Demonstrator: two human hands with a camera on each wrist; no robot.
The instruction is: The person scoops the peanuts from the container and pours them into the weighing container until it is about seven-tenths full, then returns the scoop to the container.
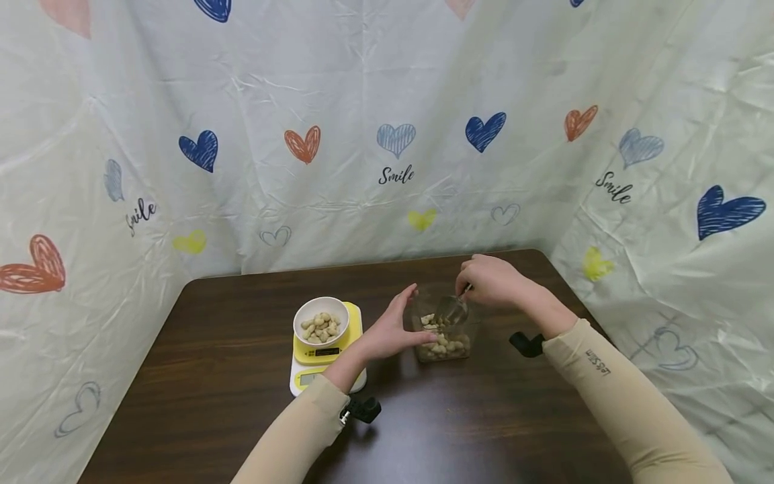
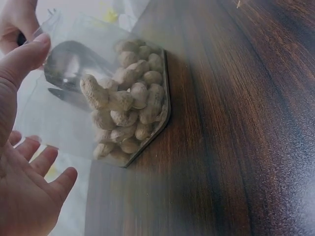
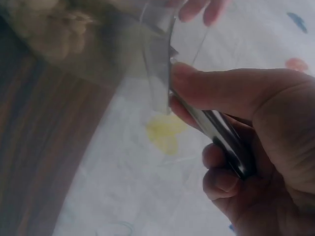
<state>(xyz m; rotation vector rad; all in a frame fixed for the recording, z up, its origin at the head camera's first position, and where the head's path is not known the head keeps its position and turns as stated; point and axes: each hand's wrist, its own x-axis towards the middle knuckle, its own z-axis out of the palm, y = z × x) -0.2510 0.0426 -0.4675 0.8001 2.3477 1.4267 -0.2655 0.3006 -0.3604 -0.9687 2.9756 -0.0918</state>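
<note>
A clear plastic container (image 1: pixel 444 357) holds unshelled peanuts (image 2: pixel 138 96) and stands right of the kitchen scale. My left hand (image 1: pixel 393 329) spreads around its left side, thumb at the near side and fingers toward the back. In the left wrist view the fingers are extended and apart beside the clear wall. My right hand (image 1: pixel 492 279) grips the handle of a metal scoop (image 2: pixel 74 66), thumb along the handle (image 3: pixel 216 130). The scoop's bowl is inside the container, tilted down close to the peanuts. Part of the scoop's edge is hidden by peanuts.
Left of the container a yellow and white kitchen scale (image 1: pixel 357 329) carries a white bowl (image 1: pixel 304 314) with several peanuts in it. All stand on a dark wooden table (image 1: pixel 230 376). A white sheet (image 1: pixel 338 87) with printed hearts hangs behind and at both sides.
</note>
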